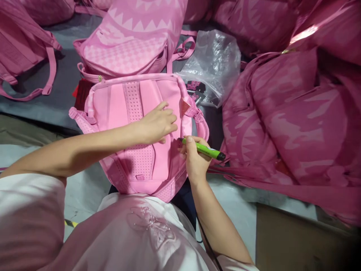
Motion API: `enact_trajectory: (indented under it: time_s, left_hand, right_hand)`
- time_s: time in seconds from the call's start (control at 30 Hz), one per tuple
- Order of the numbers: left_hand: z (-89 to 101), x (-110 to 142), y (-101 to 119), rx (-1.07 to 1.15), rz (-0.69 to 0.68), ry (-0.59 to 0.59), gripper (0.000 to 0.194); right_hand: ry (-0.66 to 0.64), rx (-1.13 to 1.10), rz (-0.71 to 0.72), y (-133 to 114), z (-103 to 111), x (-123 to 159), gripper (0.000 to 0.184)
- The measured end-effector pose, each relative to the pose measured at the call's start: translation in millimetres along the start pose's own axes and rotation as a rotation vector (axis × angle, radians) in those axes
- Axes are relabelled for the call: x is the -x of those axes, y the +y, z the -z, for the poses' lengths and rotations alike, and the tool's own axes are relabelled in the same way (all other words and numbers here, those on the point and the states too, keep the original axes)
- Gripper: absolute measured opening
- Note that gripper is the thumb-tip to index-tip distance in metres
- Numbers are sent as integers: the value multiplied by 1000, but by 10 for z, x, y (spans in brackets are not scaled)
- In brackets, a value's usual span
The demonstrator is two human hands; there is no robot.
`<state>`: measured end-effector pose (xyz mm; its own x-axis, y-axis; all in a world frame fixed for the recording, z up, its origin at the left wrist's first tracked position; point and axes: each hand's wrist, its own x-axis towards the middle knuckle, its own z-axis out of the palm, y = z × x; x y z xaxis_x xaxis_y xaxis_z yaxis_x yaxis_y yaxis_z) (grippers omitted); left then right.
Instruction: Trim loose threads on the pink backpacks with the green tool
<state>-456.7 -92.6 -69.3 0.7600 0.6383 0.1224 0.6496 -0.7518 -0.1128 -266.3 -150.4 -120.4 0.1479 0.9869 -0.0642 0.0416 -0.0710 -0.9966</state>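
A pink backpack (118,109) lies back-side up in front of me, its padded mesh panel facing the camera. My left hand (156,122) rests on the right part of the panel with its fingers curled and pressed against the fabric near the shoulder strap (197,116). My right hand (194,160) is closed round a green pen-like tool (207,151), whose dark front tip touches the backpack's right edge. A thin dark cord (207,244) runs down along my right forearm.
Another pink backpack with a white tooth pattern (135,37) lies just behind. A crumpled clear plastic bag (214,64) sits at the back right. A heap of pink backpacks (296,113) fills the right side, more lie at the far left (19,49). Grey table surface (62,79) shows between.
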Motion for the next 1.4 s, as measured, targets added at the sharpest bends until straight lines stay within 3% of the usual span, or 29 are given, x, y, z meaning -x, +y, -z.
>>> enact_trajectory:
  time_s: [0.07, 0.17, 0.47, 0.63, 0.8, 0.97, 1.1, 1.4]
  left_hand:
    - [-92, 134, 87, -11, 9, 133, 25]
    - [-224, 275, 165, -24, 39, 253, 33]
    - [-266, 247, 181, -46, 41, 312, 33]
    - [-303, 240, 186, -134, 14, 390, 30]
    - [-277, 215, 190, -129, 45, 299, 37]
    - [-234, 165, 193, 129, 135, 170, 44]
    - [-232, 147, 186, 292, 177, 179, 42]
    - [-222, 123, 171, 212, 176, 97, 45]
  right_hand:
    - [0, 6, 7, 17, -6, -9, 39]
    - [-25, 20, 27, 11, 0, 10, 36]
    - [-138, 113, 98, -135, -71, -4, 26]
    - [-107, 76, 84, -111, -80, -40, 27]
    - [-138, 265, 198, -134, -80, -103, 26]
    - [-191, 352, 244, -175, -79, -200, 26]
    - [-188, 422, 261, -183, -78, -247, 27]
    - [-248, 362, 252, -157, -70, -275, 27]
